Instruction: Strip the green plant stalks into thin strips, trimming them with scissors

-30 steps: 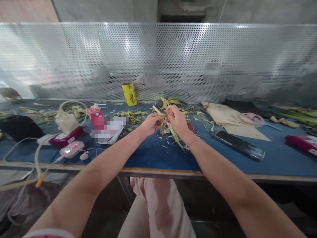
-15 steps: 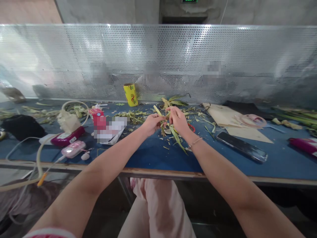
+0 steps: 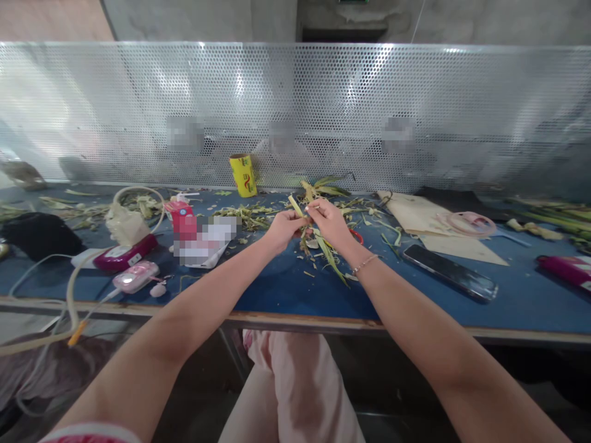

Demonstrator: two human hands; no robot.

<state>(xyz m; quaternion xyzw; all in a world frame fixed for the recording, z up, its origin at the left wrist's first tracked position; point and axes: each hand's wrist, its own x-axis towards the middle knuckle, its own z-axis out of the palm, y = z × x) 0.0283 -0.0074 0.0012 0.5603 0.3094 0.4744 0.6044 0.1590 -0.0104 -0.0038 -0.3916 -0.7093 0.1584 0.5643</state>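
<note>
A pale green-yellow plant stalk sticks up between the fingers of my left hand, which is closed around it above the table. My right hand meets the left, thumb and fingers pinched together right beside the stalk. What the pinch holds, if anything, is too small to make out. Below the hands lie long green leaves and dry scraps. Part of a red ring-shaped handle shows behind my right wrist. Beyond the hands lies a leafy plant piece.
Plant trimmings litter the blue table. A yellow can-like container stands by the perforated metal screen. To the left are a red carton and a pink device; to the right, a black phone and brown paper.
My right fingers have shifted slightly up and left, drawing into a tighter pinch by the stalk. My left hand keeps its grip on the stalk.
</note>
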